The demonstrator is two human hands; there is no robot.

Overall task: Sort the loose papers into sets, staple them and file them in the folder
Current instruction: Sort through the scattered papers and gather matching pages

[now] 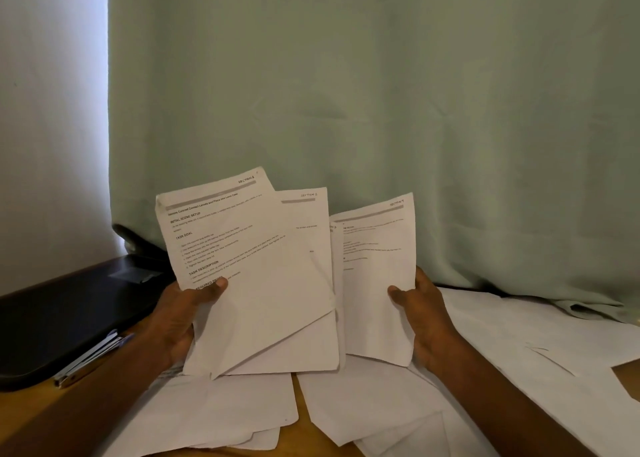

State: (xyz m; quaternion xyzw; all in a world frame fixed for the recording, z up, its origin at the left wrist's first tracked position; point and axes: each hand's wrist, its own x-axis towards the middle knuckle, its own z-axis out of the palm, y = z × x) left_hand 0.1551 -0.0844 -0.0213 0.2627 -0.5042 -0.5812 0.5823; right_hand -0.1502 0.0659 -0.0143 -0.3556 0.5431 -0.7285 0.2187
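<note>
I hold a fan of printed sheets upright above the desk. My left hand (181, 312) grips the left part of the fan, its thumb on the front sheet marked Section 1 (239, 266); a sheet marked Section 2 (308, 221) shows behind it. My right hand (420, 312) grips another printed sheet (377, 276) at its right edge, thumb on the front. More loose papers (221, 411) lie flat on the wooden desk below and to the right (540, 345). A black folder (59, 321) lies at the left. A metal stapler (88, 359) rests against the folder's near edge.
A pale green curtain (346, 92) hangs right behind the desk, its hem lying over the papers at the far right. A white wall (52, 110) stands at the left. Bare wood (301, 436) shows between the paper piles.
</note>
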